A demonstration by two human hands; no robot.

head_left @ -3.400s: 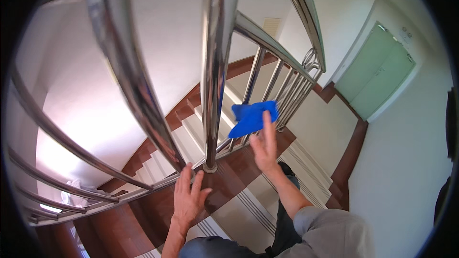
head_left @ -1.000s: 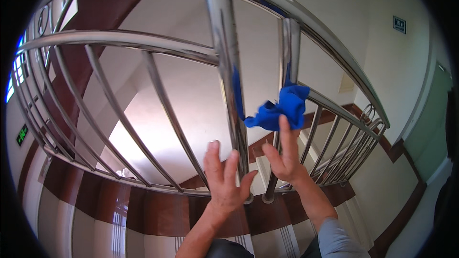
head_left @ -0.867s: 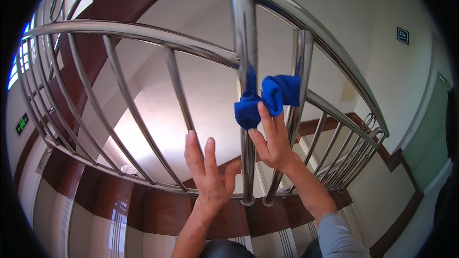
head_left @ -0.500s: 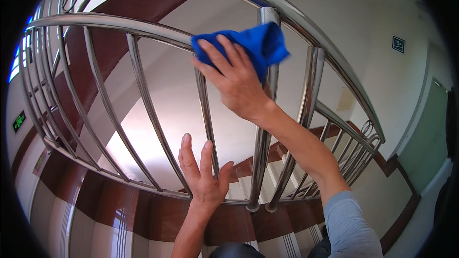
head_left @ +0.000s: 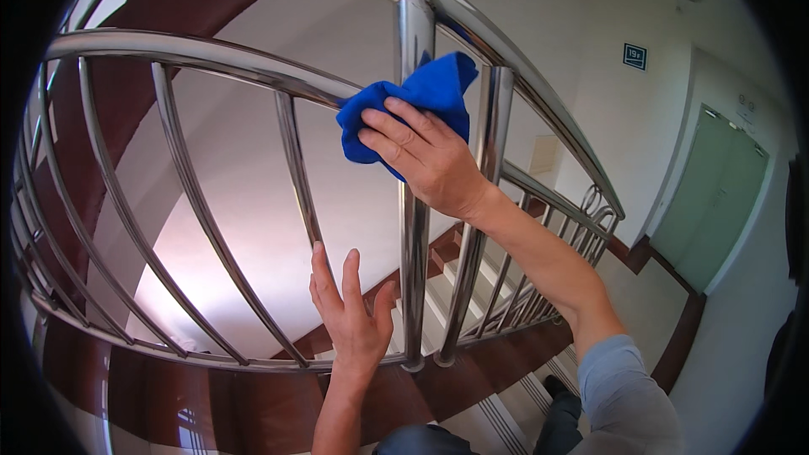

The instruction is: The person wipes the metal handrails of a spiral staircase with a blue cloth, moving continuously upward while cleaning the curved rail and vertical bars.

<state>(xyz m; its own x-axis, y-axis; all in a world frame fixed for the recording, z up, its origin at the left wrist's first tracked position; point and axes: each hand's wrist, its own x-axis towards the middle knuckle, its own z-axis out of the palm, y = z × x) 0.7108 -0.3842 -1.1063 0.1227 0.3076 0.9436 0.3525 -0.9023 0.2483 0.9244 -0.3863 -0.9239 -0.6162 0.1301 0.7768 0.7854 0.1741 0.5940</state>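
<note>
A blue cloth (head_left: 448,91) is bunched under the fingers of my right hand (head_left: 428,158). It lies where the curved metal handrail (head_left: 219,57) meets a thick upright post (head_left: 415,253), covering that joint. The fingers press over the cloth, with part of it sticking up past the knuckles. My left hand (head_left: 356,320) is lower, beside a thin baluster (head_left: 297,168), with its fingers spread and nothing in them. Whether its fingertips touch the baluster I cannot tell.
A second thick post (head_left: 495,126) stands just right, under a higher sloping rail (head_left: 556,114). Stairs with brown edging (head_left: 253,409) run below, and my shoe (head_left: 556,386) is on them. At the right are a pale green door (head_left: 716,194) and a small dark wall sign (head_left: 634,56).
The view has turned to the right, so the railing sits further left. My right hand and the cloth have come down slightly around the post joint. My left hand stays low and spread.
</note>
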